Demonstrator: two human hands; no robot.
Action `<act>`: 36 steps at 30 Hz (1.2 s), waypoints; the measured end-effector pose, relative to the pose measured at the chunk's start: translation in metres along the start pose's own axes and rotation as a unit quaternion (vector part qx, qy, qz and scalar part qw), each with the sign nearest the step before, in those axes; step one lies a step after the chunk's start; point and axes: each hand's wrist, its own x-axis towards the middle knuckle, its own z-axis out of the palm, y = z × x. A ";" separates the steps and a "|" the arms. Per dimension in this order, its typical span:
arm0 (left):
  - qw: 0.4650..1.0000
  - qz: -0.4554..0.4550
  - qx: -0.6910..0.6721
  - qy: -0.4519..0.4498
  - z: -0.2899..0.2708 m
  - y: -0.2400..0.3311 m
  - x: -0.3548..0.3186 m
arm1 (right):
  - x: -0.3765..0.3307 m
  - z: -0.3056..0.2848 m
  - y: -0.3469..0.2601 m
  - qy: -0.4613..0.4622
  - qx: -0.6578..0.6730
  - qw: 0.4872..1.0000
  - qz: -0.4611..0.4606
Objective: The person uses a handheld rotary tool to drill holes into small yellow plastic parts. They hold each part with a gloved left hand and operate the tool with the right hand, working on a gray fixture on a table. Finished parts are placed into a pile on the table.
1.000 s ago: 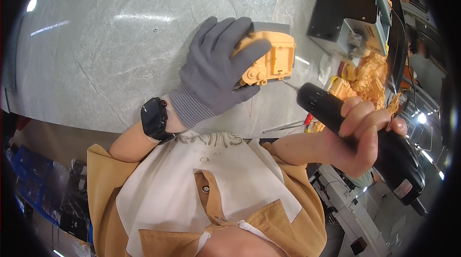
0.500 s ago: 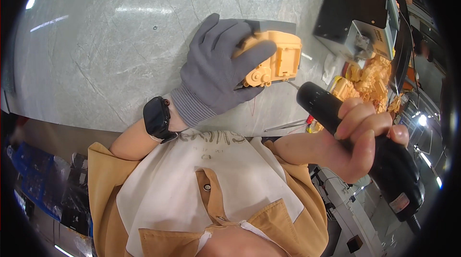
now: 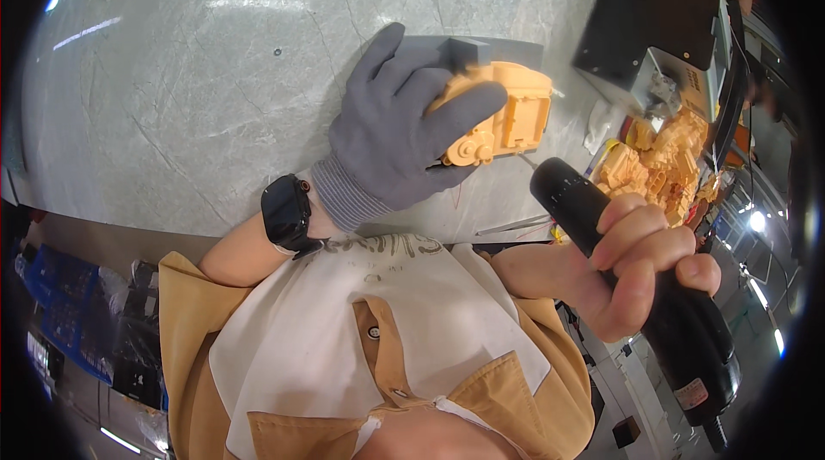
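My left hand (image 3: pixel 391 129), in a grey knit glove, grips an orange plastic housing (image 3: pixel 526 121) with its thumb laid across the top. Molded gear-like rounds and a rectangular recess show on the housing; its left part is hidden under the fingers. Beneath it lies a dark grey block or fixture (image 3: pixel 468 51) on the table. My bare right hand (image 3: pixel 640 254) is wrapped round a black electric screwdriver (image 3: pixel 571 194). The thin bit points up and left toward the housing's lower right edge; whether it touches cannot be made out.
A black box-shaped device (image 3: pixel 649 18) with a metal front stands at the far right. Beside it is a heap of orange plastic parts (image 3: pixel 666 159). Tweezers (image 3: pixel 516 225) lie near the front edge of the grey stone-patterned table (image 3: pixel 198 91). Blue crates (image 3: pixel 73 314) stand lower left.
The housing and my left hand have shifted slightly right in the picture, as has the black device. The screwdriver's rear end has swung down and left, so the tool stands a little steeper.
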 end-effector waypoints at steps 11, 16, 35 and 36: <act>1.000 -0.005 -0.012 0.017 -0.004 0.003 0.000 | -0.008 -0.023 0.004 0.003 0.079 0.997 -0.024; 1.000 0.008 0.002 -0.025 -0.010 0.002 -0.001 | 0.032 -0.095 -0.005 0.358 0.013 0.930 -0.085; 0.999 0.035 -0.025 0.015 -0.004 -0.005 -0.002 | -0.017 -0.045 -0.023 0.094 0.056 0.991 -0.073; 0.999 0.033 -0.040 0.015 -0.005 -0.006 -0.002 | -0.020 -0.035 -0.023 0.065 0.067 0.994 -0.064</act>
